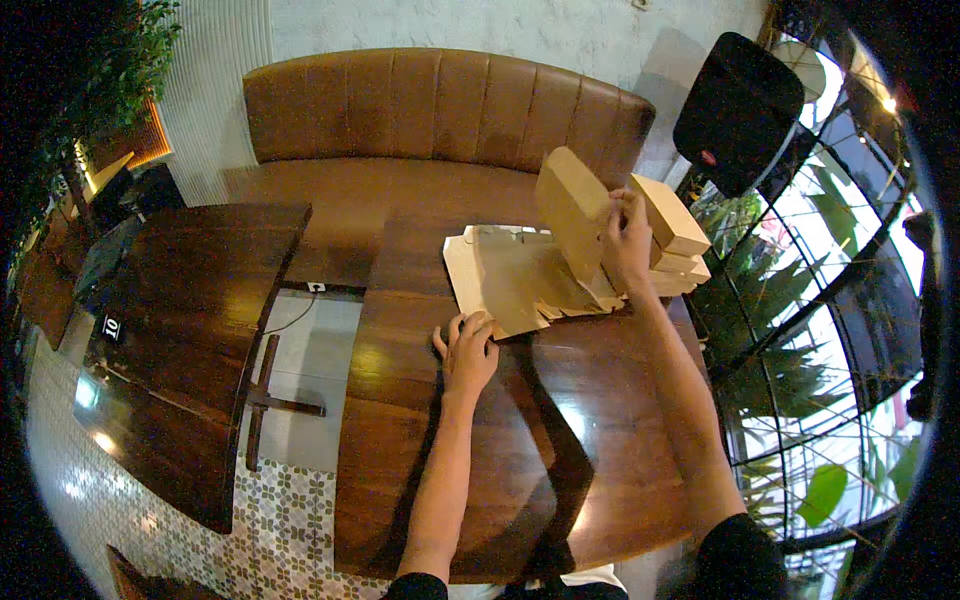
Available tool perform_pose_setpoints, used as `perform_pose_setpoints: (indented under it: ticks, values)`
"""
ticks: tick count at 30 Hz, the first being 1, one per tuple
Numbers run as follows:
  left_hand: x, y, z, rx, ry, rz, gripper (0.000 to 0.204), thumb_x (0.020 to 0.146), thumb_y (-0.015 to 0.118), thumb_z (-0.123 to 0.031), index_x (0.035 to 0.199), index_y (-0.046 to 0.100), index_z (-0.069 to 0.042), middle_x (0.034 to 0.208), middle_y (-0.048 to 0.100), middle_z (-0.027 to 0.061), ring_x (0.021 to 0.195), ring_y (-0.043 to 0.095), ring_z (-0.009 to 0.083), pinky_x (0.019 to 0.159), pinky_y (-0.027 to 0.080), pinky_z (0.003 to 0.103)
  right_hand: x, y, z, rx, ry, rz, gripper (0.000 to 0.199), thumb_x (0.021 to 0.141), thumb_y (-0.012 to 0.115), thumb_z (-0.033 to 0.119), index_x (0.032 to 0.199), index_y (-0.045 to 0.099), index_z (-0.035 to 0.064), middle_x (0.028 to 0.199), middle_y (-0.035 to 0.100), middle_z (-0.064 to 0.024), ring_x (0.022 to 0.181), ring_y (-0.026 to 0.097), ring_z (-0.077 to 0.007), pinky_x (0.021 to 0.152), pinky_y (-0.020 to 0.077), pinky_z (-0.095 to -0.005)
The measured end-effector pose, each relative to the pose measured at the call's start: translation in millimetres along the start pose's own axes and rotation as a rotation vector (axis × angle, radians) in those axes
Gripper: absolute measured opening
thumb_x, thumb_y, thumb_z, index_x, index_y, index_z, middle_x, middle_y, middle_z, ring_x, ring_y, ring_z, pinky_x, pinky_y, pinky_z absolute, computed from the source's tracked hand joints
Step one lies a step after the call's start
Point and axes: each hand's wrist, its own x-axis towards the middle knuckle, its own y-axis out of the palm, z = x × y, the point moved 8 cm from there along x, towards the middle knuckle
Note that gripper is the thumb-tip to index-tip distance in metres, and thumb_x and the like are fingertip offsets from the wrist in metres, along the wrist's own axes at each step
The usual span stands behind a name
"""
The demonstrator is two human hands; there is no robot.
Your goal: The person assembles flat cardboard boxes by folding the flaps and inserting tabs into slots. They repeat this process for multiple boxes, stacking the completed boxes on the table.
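A brown cardboard box blank (pixel 510 275) lies partly unfolded on the dark wooden table, its tabbed edges showing. One panel (pixel 575 215) of it stands raised at the right side. My right hand (pixel 628 240) is closed on the edge of that raised panel, fingers pinched together. At the near left corner of the cardboard, my left hand (pixel 467 352) rests with its fingers apart, fingertips touching the corner and the tabletop. Just beyond my right hand is a stack of folded cardboard boxes (pixel 672 215), partly hidden by the hand and panel.
The wooden table (pixel 420 480) reaches toward me, glossy with reflections. A brown padded bench (pixel 440 110) runs along its far side. Another dark table (pixel 190 350) stands to the left across a gap. A black chair back (pixel 738 115) and gridded windows are at the right.
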Motion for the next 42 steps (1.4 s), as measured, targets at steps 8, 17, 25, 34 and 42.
perform_pose_setpoints:
  ticks: [8, 17, 25, 34, 42]
  values:
    - [-1, 7, 15, -0.09, 0.047, 0.062, 0.048, 0.088, 0.072, -0.021, 0.136, 0.07, -0.018, 0.151, 0.055, 0.0122, 0.15, 0.037, 0.0351, 0.123, 0.011, 0.066, -4, -78, 86, 0.218, 0.02, 0.217, 0.026, 0.107, 0.048, 0.001, 0.133, 0.052, 0.0055, 0.109, 0.071, -0.0078, 0.094, 0.066, -0.0109, 0.077, 0.0517, -0.0259]
    - [-59, -22, 39, -1.458, -0.527, 0.381, 0.073, 0.109, 0.041, -0.06, 0.15, 0.048, -0.001, 0.15, 0.056, 0.0189, 0.132, 0.06, 0.0325, 0.112, 0.049, 0.046, -306, -152, 165, 0.337, 0.122, 1.363, 0.071, 0.099, 0.068, 0.042, 0.158, 0.041, 0.0127, 0.134, 0.067, -0.0221, 0.119, 0.065, -0.0447, 0.106, 0.0504, -0.052]
    - [-186, -64, -70, -0.342, 0.192, 0.703, 0.047, 0.103, 0.065, -0.027, 0.148, 0.06, -0.017, 0.163, 0.047, 0.0031, 0.158, 0.027, 0.0358, 0.13, 0.015, 0.055, -401, -195, 111, 0.279, 0.146, 1.028, 0.045, 0.098, 0.07, 0.031, 0.137, 0.065, 0.0072, 0.148, 0.059, -0.0167, 0.139, 0.054, -0.0361, 0.118, 0.0415, -0.0463]
    - [-266, -125, -123, 0.02, -0.029, 0.928, 0.046, 0.1, 0.068, -0.028, 0.143, 0.064, -0.013, 0.16, 0.049, 0.012, 0.157, 0.025, 0.0408, 0.129, 0.018, 0.054, -334, -212, 16, 0.187, 0.361, 0.434, 0.028, 0.099, 0.072, 0.023, 0.119, 0.073, 0.0041, 0.11, 0.077, -0.0127, 0.102, 0.073, -0.0267, 0.093, 0.0553, -0.0383]
    - [-132, -34, -142, -0.471, -0.173, 0.435, 0.039, 0.1, 0.064, -0.022, 0.137, 0.063, -0.008, 0.135, 0.065, 0.0156, 0.128, 0.058, 0.0362, 0.11, 0.047, 0.046, -317, -116, -20, 0.026, 0.432, 0.374, 0.039, 0.089, 0.08, 0.032, 0.117, 0.072, 0.0055, 0.111, 0.074, -0.017, 0.103, 0.07, -0.0342, 0.093, 0.0546, -0.0467]
